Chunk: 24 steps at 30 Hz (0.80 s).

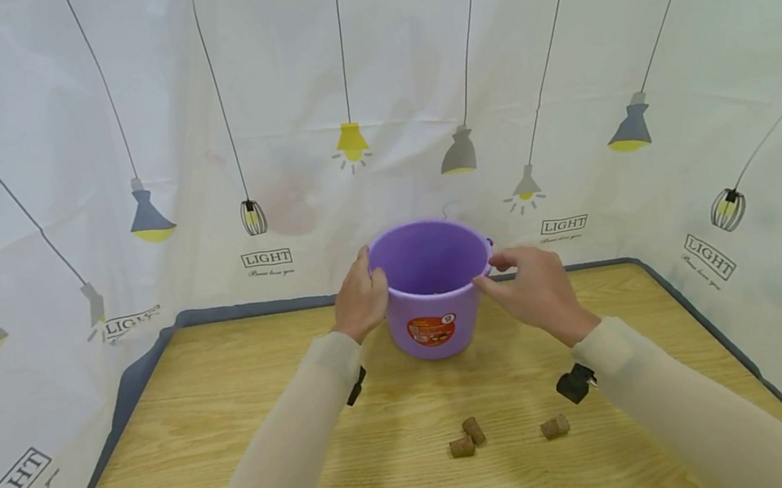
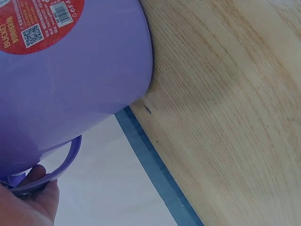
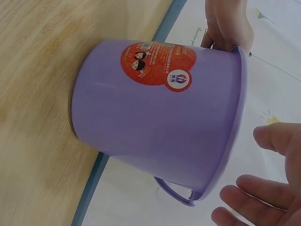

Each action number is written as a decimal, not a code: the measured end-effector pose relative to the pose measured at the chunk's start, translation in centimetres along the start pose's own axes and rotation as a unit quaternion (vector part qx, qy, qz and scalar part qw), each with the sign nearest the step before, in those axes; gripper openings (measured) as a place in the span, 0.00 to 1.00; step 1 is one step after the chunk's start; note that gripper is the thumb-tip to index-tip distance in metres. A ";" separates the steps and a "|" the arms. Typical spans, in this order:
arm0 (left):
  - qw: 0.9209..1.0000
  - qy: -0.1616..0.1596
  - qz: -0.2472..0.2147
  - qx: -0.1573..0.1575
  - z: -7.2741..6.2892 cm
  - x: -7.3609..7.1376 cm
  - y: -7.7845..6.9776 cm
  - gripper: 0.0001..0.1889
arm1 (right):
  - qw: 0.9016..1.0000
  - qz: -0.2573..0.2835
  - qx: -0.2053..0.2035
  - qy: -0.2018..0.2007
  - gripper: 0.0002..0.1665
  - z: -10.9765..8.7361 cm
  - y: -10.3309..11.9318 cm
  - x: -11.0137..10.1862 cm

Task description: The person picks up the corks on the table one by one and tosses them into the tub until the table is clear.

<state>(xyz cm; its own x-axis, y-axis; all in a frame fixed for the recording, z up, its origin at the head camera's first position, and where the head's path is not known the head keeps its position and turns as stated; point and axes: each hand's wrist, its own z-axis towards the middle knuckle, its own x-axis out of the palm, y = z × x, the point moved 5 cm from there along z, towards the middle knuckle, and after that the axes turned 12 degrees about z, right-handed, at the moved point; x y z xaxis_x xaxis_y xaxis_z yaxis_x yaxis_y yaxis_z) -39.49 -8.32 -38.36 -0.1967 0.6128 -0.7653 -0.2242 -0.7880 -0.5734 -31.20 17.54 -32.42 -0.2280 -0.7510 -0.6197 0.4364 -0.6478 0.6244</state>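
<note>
Two hands flank one purple bucket [image 1: 436,301], which stands near the back edge of the table [image 1: 218,398]. At the left, the left hand [image 1: 361,299] grips the bucket's left rim; its fingers are curled, and the left wrist view shows them wrapped round a purple handle [image 2: 74,150], a hold the head view hides. One red label [image 1: 433,331] sits on the bucket's near wall; only the wrist views make out its details, a QR code and barcode in the left, two cartoon faces in the right. Nearer the person lie two brown corks [image 1: 468,438], touching or nearly so. Right of them is another brown cork piece [image 1: 554,426], paler at one end; whether it is one or two I cannot tell. Farthest right, the right hand [image 1: 536,291] is at the right rim. From the head it seems to meet the rim, but the right wrist view shows its fingers spread wide, holding nothing, just beside it.
</note>
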 end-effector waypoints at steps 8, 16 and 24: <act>1.000 -0.004 0.000 0.005 0.0 0.0 -0.1 0.32 | 1.000 -0.015 -0.004 0.017 0.25 -0.8 -0.2 -0.5; 1.000 -0.009 0.008 0.005 0.0 -0.1 -0.2 0.32 | 0.998 -0.029 0.001 0.051 0.24 -1.9 -0.4 -0.6; 1.000 -0.009 0.005 0.004 -0.1 -0.1 -0.2 0.32 | 0.997 -0.032 0.007 0.072 0.22 -2.9 -0.6 -0.5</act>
<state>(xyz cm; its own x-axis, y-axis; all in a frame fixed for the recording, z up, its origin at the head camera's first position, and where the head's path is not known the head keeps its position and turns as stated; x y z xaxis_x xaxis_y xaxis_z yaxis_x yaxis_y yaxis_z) -39.35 -8.21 -38.17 -0.2159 0.6067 -0.7651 -0.2294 -0.7931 -0.5642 -28.83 18.67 -33.88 -0.1265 -0.6829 -0.7194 0.4130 -0.6957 0.5878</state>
